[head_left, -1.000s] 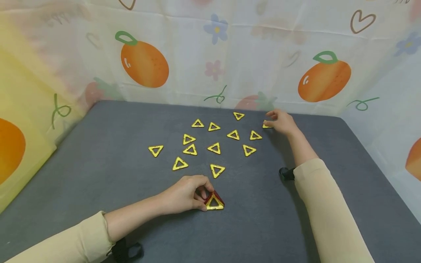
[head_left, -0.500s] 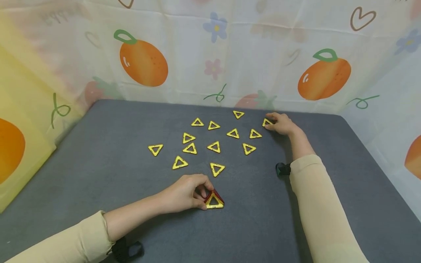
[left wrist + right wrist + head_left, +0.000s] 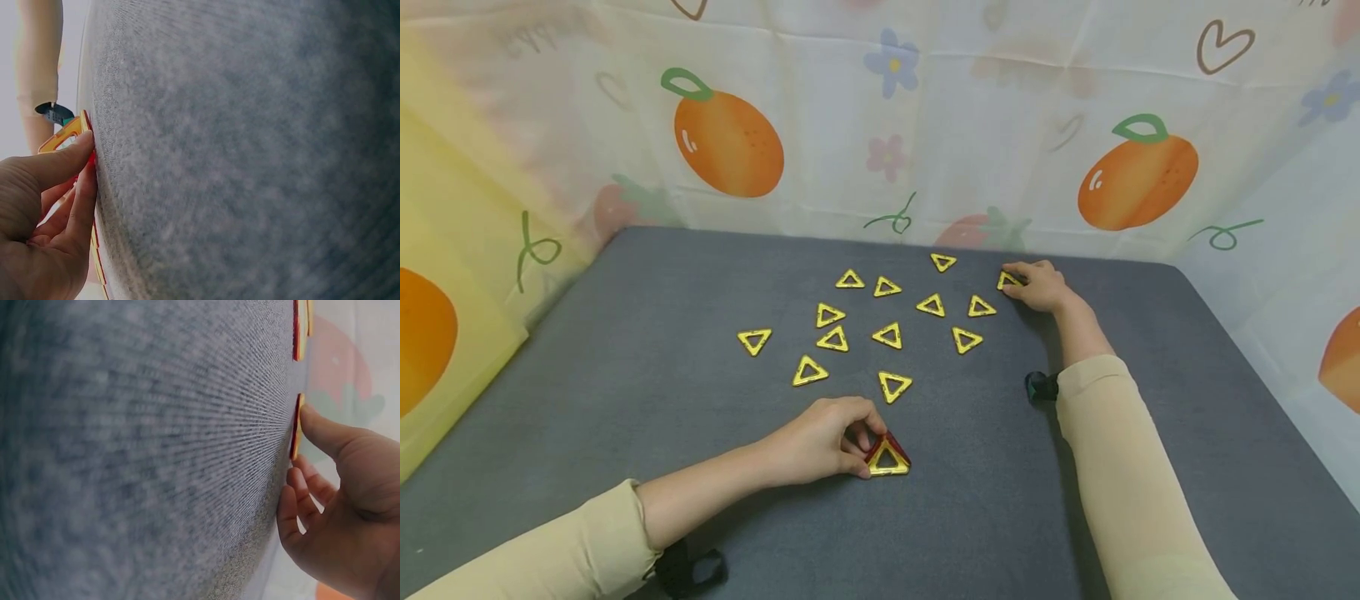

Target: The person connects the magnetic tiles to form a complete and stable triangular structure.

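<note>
Near the front of the table, my left hand (image 3: 823,442) pinches a small upright pyramid (image 3: 888,471) of triangular magnetic tiles, yellow inside with red outer edges. The left wrist view shows the thumb (image 3: 78,150) on one yellow tile frame of that pyramid; the palm hides part of it. At the far right, my right hand (image 3: 1043,287) has its thumb and fingers about the edges of a yellow triangular magnetic tile (image 3: 1002,282). This tile lies flat on the table. Up close in the right wrist view, the thumb touches the tile's (image 3: 297,428) yellow face.
Several more yellow triangular tiles lie scattered flat between the hands, including one (image 3: 895,387) just beyond the pyramid and one (image 3: 754,341) farthest left. The dark grey table (image 3: 625,375) ends at a patterned cloth backdrop (image 3: 820,167).
My right hand has lowered slightly and its thumb and fingers have come to the edges of the far right tile. The left hand and pyramid have stayed still.
</note>
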### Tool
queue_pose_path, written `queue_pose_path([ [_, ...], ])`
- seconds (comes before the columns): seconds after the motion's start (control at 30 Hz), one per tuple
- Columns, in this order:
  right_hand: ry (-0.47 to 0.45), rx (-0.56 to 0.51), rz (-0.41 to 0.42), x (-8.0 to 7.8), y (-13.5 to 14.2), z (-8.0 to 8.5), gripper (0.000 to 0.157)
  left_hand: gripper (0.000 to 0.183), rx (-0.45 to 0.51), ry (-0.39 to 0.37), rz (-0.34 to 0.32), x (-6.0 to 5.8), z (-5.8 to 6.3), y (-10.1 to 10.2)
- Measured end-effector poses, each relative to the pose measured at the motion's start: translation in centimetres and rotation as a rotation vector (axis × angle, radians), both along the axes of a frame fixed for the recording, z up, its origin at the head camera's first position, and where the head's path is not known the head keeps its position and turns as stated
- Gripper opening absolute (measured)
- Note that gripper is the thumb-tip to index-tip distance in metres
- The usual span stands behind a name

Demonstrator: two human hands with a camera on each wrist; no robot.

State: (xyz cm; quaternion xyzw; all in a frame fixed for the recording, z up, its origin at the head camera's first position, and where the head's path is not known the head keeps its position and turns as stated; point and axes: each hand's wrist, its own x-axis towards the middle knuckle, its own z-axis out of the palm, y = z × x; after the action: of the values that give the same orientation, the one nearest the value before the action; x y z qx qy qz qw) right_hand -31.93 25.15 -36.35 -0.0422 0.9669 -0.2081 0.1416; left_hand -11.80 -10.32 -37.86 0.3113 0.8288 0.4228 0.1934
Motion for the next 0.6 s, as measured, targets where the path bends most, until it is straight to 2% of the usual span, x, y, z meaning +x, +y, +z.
queue_pose_path([
  [0.37,0.098,-0.021,0.002,-0.2,0.15,-0.36,0.051,0.036,0.0,-0.003,-0.004,-0.04,-0.1,-0.08],
  [0.6,0.181,-0.066,-0.092,-0.08,0.13,-0.15,0.048,0.037,0.005,-0.008,-0.003,-0.11,-0.08,0.0],
])
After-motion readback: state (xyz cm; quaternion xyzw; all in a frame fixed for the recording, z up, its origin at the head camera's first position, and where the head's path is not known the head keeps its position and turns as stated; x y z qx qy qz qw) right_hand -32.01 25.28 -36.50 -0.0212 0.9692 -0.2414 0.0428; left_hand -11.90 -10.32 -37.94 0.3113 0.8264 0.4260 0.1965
